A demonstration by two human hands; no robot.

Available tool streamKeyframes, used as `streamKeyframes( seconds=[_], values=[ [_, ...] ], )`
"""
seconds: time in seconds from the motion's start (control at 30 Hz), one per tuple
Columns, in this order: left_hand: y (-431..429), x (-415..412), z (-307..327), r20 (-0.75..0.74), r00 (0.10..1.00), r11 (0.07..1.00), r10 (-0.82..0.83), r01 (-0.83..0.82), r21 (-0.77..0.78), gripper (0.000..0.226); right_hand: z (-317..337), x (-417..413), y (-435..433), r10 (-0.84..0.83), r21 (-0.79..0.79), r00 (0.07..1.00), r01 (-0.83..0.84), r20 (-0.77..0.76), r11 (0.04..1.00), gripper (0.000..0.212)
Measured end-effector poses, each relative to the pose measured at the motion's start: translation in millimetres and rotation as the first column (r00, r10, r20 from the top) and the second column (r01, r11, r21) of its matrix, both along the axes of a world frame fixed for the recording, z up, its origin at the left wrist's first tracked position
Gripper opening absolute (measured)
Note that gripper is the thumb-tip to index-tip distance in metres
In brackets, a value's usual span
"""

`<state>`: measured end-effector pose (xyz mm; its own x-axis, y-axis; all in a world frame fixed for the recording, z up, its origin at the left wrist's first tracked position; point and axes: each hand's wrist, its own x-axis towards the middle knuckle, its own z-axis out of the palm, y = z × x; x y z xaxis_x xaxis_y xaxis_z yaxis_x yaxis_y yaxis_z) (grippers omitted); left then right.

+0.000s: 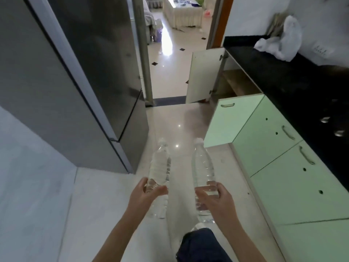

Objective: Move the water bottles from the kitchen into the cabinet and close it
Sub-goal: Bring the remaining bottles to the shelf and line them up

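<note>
Kitchen floor (179, 118) gleams as your left hand (149, 193) grips the left bottle (159, 165), your right hand (215, 197) the right bottle (203, 167), open cabinet (234, 84) at one o'clock.

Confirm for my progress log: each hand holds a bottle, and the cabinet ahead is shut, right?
Not quite. The head view shows the cabinet ahead standing open. The rest holds: the left hand grips the left bottle, the right hand the right bottle.
</note>
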<state>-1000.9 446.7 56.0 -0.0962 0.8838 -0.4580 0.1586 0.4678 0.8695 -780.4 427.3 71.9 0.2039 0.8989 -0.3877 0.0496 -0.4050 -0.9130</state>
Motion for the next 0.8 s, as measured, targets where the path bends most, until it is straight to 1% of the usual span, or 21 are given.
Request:
streamKeyframes(
  seconds=[0.07, 0.17, 0.2, 0.27, 0.37, 0.43, 0.53, 0.63, 0.7, 0.77, 0.8],
  values=[
    [31.2, 0.7, -10.4, 0.017, 0.999, 0.999, 0.03, -0.03, -0.043, 0.06, -13.3, 1.4, 37.6, 0.016, -0.02, 1.0, -0.016, 0.024, 1.0, 0.03],
    [93.5, 5.8, -21.7, 0.036, 0.997, 0.995, 0.061, -0.058, -0.081, 0.06, -30.6, 7.7, 108.8, 0.015, -0.033, 0.999, -0.014, 0.037, 0.999, 0.027],
    [117.7, 8.8, -21.6, 0.044, 0.997, 0.995, 0.065, -0.061, -0.081, 0.063, -33.5, 10.9, 136.2, 0.024, -0.032, 0.999, -0.023, 0.042, 0.999, 0.026],
    [168.8, 13.8, -14.0, 0.043, 0.996, 0.995, 0.077, -0.074, -0.067, 0.069, -31.2, 16.8, 193.8, 0.055, -0.032, 0.997, -0.053, 0.045, 0.998, 0.026],
    [247.5, 17.8, 11.4, 0.036, 0.997, 0.998, 0.062, -0.062, -0.002, 0.065, -15.3, 23.6, 278.0, 0.085, 0.014, 0.996, -0.086, 0.016, 0.996, 0.029],
    [298.7, 15.3, 25.0, 0.026, 0.999, 0.999, 0.043, -0.044, 0.026, 0.067, -4.3, 25.9, 329.7, 0.098, 0.05, 0.995, -0.1, 0.029, 0.994, 0.03],
    [365.4, 13.9, 30.1, 0.049, 0.999, 0.999, 0.02, -0.022, 0.036, 0.072, 0.5, 28.3, 391.6, 0.071, 0.068, 0.997, -0.074, 0.037, 0.995, 0.03],
    [424.4, 12.0, 20.8, 0.052, 0.999, 0.999, -0.008, 0.006, 0.034, 0.074, -14.1, 24.6, 437.5, 0.006, 0.041, 0.999, -0.008, 0.039, 0.999, 0.031],
    [465.6, 10.3, 11.0, 0.048, 0.998, 0.999, -0.047, 0.046, 0.009, 0.065, -28.6, 19.2, 467.4, -0.046, 0.011, 0.998, 0.045, 0.038, 0.999, 0.032],
    [509.6, 8.8, -2.6, 0.055, 0.994, 0.995, -0.095, 0.096, -0.023, 0.038, -41.1, 12.3, 498.8, -0.089, -0.011, 0.995, 0.09, 0.05, 0.996, 0.031],
    [534.9, 7.2, -7.4, 0.052, 0.991, 0.992, -0.122, 0.123, -0.027, 0.031, -44.9, 7.9, 516.8, -0.119, -0.01, 0.991, 0.119, 0.059, 0.993, 0.031]
  ],
)
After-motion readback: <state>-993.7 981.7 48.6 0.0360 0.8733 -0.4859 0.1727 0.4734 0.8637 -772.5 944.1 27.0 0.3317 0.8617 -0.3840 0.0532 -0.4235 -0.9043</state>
